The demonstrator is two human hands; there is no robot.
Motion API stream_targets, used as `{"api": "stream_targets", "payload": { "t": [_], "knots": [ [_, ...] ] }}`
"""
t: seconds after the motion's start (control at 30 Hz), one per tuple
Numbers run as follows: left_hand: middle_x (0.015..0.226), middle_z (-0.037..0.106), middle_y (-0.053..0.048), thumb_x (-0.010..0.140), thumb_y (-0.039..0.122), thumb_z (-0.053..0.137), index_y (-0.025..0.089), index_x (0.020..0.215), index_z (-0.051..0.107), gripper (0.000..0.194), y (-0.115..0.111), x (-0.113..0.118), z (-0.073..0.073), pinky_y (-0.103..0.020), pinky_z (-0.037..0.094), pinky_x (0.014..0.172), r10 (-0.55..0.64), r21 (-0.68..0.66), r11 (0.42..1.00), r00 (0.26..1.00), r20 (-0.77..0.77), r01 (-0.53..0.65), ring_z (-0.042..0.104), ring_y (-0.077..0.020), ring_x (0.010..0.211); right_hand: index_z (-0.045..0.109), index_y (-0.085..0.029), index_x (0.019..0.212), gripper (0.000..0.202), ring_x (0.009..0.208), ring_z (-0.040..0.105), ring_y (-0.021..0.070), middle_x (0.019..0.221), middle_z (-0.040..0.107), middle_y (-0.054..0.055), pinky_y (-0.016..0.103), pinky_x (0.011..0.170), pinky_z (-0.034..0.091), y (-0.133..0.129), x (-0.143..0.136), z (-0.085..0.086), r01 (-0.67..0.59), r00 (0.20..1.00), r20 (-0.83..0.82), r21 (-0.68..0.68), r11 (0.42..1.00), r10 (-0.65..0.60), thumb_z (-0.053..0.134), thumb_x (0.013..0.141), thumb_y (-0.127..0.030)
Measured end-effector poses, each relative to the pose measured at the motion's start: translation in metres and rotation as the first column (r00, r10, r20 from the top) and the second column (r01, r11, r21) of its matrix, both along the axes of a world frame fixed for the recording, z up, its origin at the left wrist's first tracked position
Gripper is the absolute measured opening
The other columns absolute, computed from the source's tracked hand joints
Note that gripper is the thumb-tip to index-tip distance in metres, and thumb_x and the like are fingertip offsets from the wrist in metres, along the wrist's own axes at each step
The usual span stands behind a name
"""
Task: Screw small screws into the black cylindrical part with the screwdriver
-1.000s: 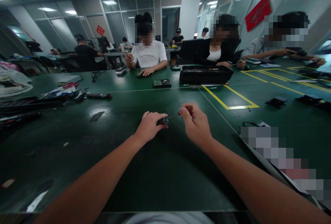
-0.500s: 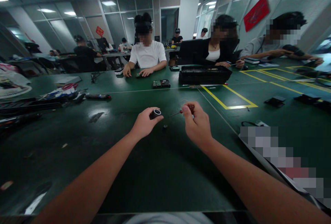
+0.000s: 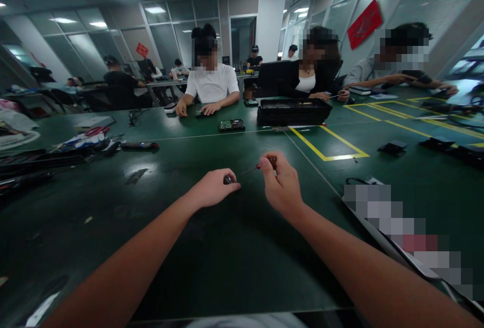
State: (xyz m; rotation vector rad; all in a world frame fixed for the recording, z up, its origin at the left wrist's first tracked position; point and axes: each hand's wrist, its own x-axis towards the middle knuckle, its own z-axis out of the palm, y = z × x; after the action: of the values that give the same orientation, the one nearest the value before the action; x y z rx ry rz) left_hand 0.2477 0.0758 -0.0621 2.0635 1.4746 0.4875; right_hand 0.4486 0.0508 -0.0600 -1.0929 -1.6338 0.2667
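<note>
Near the middle of the green table (image 3: 212,277), my left hand (image 3: 214,186) is closed round a small dark round object (image 3: 227,179), mostly hidden by the fingers. To its right my right hand (image 3: 280,179) grips a screwdriver (image 3: 258,166) by its reddish handle. The thin shaft points left, towards my left hand, and its tip is apart from the dark object. Beyond both hands lies a green circuit board with a black part (image 3: 232,125).
A long black box (image 3: 294,112) stands behind my right hand. Tools and cables (image 3: 88,139) and a black pen-like tool (image 3: 139,146) lie at the left. Yellow tape (image 3: 346,157) marks the right side. Several people sit beyond; a pixelated sheet lies at right.
My left hand has turned and lowered, so the dark object's pale ring no longer shows. The small dark piece on the table beside it is out of sight. The camera view has shifted slightly.
</note>
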Motion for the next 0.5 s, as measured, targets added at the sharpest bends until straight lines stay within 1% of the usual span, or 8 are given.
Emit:
{"api": "stream_targets", "payload": {
  "t": [0.07, 0.13, 0.2, 0.27, 0.33, 0.37, 0.43, 0.5],
  "knots": [
    [0.105, 0.072, -0.009, 0.087, 0.039, 0.066, 0.022, 0.112, 0.07, 0.03, 0.0, 0.005, -0.004, -0.032, 0.051, 0.073, -0.027, 0.03, 0.999, 0.984, -0.175, 0.032, 0.068, -0.0242, 0.09, 0.057, -0.022, 0.094, 0.019, 0.067, 0.058, 0.0165, 0.076, 0.062, 0.0, 0.03, 0.064, 0.04, 0.0, 0.0, 0.0, -0.008, 1.0, -0.001, 0.003, 1.0, 0.008, 0.045, 0.102, -0.034],
    [0.114, 0.071, -0.01, 0.088, 0.037, 0.065, 0.023, 0.122, 0.067, 0.037, 0.0, 0.011, -0.009, -0.034, 0.051, 0.081, -0.065, 0.019, 0.997, 0.951, -0.303, 0.074, 0.067, -0.0262, 0.1, 0.057, -0.021, 0.093, 0.019, 0.067, 0.058, 0.0165, 0.076, 0.062, 0.001, 0.03, 0.064, 0.041, 0.0, -0.001, -0.001, -0.017, 1.0, -0.006, 0.006, 1.0, 0.017, 0.045, 0.101, -0.033],
    [0.117, 0.07, -0.01, 0.09, 0.035, 0.062, 0.022, 0.121, 0.069, 0.034, 0.002, 0.015, -0.013, -0.036, 0.05, 0.086, -0.105, 0.03, 0.992, 0.921, -0.374, 0.125, 0.065, -0.027, 0.105, 0.057, -0.021, 0.092, 0.019, 0.068, 0.058, 0.0166, 0.076, 0.062, 0.001, 0.03, 0.065, 0.041, -0.001, -0.001, -0.001, -0.023, 1.0, -0.011, 0.005, 1.0, 0.023, 0.045, 0.101, -0.033],
    [0.112, 0.071, -0.01, 0.092, 0.031, 0.057, 0.02, 0.115, 0.072, 0.029, 0.003, 0.017, -0.014, -0.036, 0.05, 0.084, -0.114, 0.057, 0.987, 0.904, -0.411, 0.15, 0.066, -0.0272, 0.101, 0.057, -0.021, 0.092, 0.019, 0.067, 0.058, 0.0164, 0.075, 0.062, 0.001, 0.03, 0.064, 0.041, -0.001, -0.001, -0.002, -0.035, 0.999, -0.009, -0.005, 0.999, 0.034, 0.045, 0.101, -0.034],
    [0.105, 0.072, -0.01, 0.092, 0.028, 0.055, 0.02, 0.109, 0.074, 0.027, 0.005, 0.016, -0.012, -0.036, 0.049, 0.08, -0.115, 0.072, 0.985, 0.908, -0.403, 0.156, 0.066, -0.0267, 0.095, 0.057, -0.022, 0.093, 0.02, 0.066, 0.057, 0.0161, 0.075, 0.062, 0.0, 0.03, 0.064, 0.04, 0.0, -0.001, -0.003, -0.046, 0.999, -0.006, -0.012, 0.999, 0.046, 0.045, 0.102, -0.034],
    [0.102, 0.073, -0.01, 0.091, 0.029, 0.055, 0.02, 0.107, 0.074, 0.027, 0.007, 0.014, -0.012, -0.035, 0.048, 0.078, -0.116, 0.068, 0.986, 0.921, -0.372, 0.151, 0.067, -0.026, 0.092, 0.057, -0.022, 0.093, 0.02, 0.066, 0.057, 0.016, 0.075, 0.062, 0.0, 0.03, 0.064, 0.04, 0.0, -0.001, -0.003, -0.051, 0.999, -0.003, -0.015, 0.999, 0.051, 0.045, 0.102, -0.034],
    [0.097, 0.073, -0.008, 0.091, 0.032, 0.054, 0.021, 0.108, 0.074, 0.028, 0.011, 0.006, -0.009, -0.033, 0.048, 0.073, -0.104, 0.026, 0.993, 0.964, -0.244, 0.114, 0.068, -0.0227, 0.081, 0.058, -0.021, 0.092, 0.021, 0.066, 0.057, 0.0158, 0.074, 0.062, 0.0, 0.029, 0.064, 0.04, 0.0, 0.0, -0.003, -0.06, 0.998, 0.001, -0.017, 0.998, 0.06, 0.045, 0.102, -0.035],
    [0.094, 0.073, -0.007, 0.09, 0.035, 0.056, 0.02, 0.11, 0.072, 0.029, 0.015, -0.008, -0.007, -0.03, 0.047, 0.066, -0.034, -0.055, 0.998, 0.997, -0.067, 0.03, 0.065, -0.0179, 0.067, 0.058, -0.021, 0.092, 0.021, 0.066, 0.057, 0.0157, 0.074, 0.062, 0.0, 0.029, 0.064, 0.04, 0.0, 0.0, -0.003, -0.066, 0.998, 0.004, -0.02, 0.998, 0.066, 0.045, 0.102, -0.035]
  ]
}}
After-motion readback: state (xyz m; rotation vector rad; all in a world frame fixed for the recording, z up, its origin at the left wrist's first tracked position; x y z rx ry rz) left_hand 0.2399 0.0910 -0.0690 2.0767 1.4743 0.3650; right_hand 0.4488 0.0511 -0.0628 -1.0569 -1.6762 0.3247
